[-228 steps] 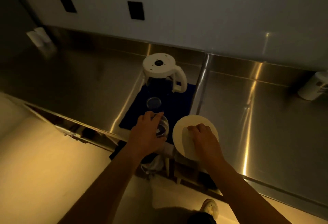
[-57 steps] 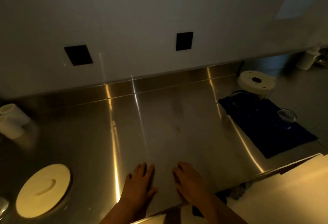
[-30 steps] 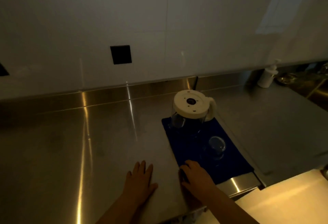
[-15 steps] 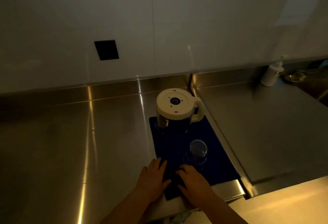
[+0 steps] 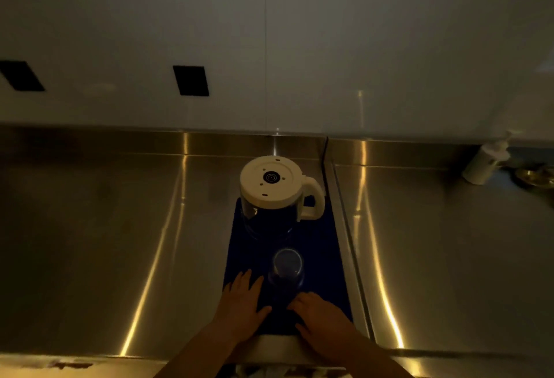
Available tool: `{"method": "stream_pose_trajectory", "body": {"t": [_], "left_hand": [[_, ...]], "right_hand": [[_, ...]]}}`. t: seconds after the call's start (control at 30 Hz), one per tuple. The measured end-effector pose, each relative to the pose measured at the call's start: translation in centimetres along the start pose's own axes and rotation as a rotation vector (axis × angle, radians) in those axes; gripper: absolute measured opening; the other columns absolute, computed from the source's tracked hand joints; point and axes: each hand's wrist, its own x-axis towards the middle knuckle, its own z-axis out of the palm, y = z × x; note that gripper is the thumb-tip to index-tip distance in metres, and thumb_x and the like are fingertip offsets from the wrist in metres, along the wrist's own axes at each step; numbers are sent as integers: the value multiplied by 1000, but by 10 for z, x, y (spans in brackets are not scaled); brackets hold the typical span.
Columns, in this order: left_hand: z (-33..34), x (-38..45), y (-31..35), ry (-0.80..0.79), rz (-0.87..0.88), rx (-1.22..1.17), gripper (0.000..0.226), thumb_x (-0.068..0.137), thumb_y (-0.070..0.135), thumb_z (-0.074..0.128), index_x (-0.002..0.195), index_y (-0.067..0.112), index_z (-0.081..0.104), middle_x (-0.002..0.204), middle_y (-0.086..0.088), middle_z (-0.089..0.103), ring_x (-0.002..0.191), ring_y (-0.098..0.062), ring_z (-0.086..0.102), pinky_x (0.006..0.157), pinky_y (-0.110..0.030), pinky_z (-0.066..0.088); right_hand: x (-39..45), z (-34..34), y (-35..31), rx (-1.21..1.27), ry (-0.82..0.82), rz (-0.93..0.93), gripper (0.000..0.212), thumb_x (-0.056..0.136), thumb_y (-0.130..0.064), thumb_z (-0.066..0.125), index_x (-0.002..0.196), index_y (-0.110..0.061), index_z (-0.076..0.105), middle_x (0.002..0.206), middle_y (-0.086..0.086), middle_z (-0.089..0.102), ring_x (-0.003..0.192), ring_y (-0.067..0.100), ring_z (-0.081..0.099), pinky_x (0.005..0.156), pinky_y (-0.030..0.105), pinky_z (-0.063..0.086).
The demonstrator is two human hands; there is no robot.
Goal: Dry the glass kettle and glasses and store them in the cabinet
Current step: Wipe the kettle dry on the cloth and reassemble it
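Nearest the bench (image 5: 105, 257) edge, the left hand (image 5: 241, 302) lies flat with fingers spread and relaxed on the near end of the dark blue mat (image 5: 323, 257), holding nothing. The right hand (image 5: 322, 314) rests beside it on the same mat, fingers loosely bent and likewise empty; whether its fingertips touch the glass is too dim to tell.

Just beyond and between the two hands stands the glass (image 5: 287, 269), apparently mouth down on the mat. It looks light but thin-walled and fragile, and likely slippery if wet, so a wrap of fingers and thumb round its side wall would be the safer hold.

Farther back on the mat sits the glass kettle (image 5: 271, 198), upside down with its cream base uppermost and its handle (image 5: 313, 198) pointing right. It is probably heavier, with a brittle glass body; the handle is the place to take it, with the other hand steadying the base.

Far right, against the back wall, a pump bottle (image 5: 485, 165) stands well apart.
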Motion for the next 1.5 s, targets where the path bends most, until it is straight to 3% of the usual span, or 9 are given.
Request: {"method": "stream_pose_trajectory", "body": {"t": [0.3,0.5,0.6,0.73,1.03,1.23,1.5], "left_hand": [[0,-9,39,127,-113,-206,74,96,51,42,152,19,5,159,-1,10,145,-18,12,118,-37,14],[-15,-9,50,315,-63,-313,79,93,49,50,152,18,7,156,0,20,142,-15,22,115,-33,22],[-25,-7,51,334,-60,-338,88,91,49,55,152,16,2,158,-1,15,143,-15,19,117,-32,19],[-37,-4,53,361,14,-337,93,87,47,61,152,19,0,158,1,16,143,-14,20,116,-30,19],[-52,10,72,340,152,-55,68,95,40,49,152,24,14,159,0,5,146,-18,0,117,-36,11],[-50,8,72,373,184,-90,64,95,37,50,150,24,20,155,3,18,143,-14,13,115,-31,21],[-51,5,63,391,202,-110,63,96,34,50,150,23,21,155,2,17,142,-14,14,115,-29,22]], "right_hand": [[-15,-25,50,-21,19,34,44,97,-28,47,139,-20,38,138,-3,38,126,12,35,101,24,35],[-5,-31,42,93,148,45,53,95,-40,49,142,-23,31,137,-6,39,124,10,37,97,20,36],[5,-33,34,166,215,37,54,94,-41,52,141,-24,31,136,-7,41,123,7,38,95,17,35],[14,-35,29,214,247,41,52,92,-41,55,137,-25,34,131,-7,44,118,6,41,91,15,37],[18,-35,34,199,245,21,50,94,-46,48,138,-27,34,129,-9,45,115,2,41,87,12,35],[18,-34,34,229,257,20,48,94,-45,49,136,-28,36,129,-10,46,115,3,43,86,12,36],[23,-35,25,251,253,21,52,92,-45,53,137,-25,36,129,-7,46,114,5,44,90,18,41]]}}
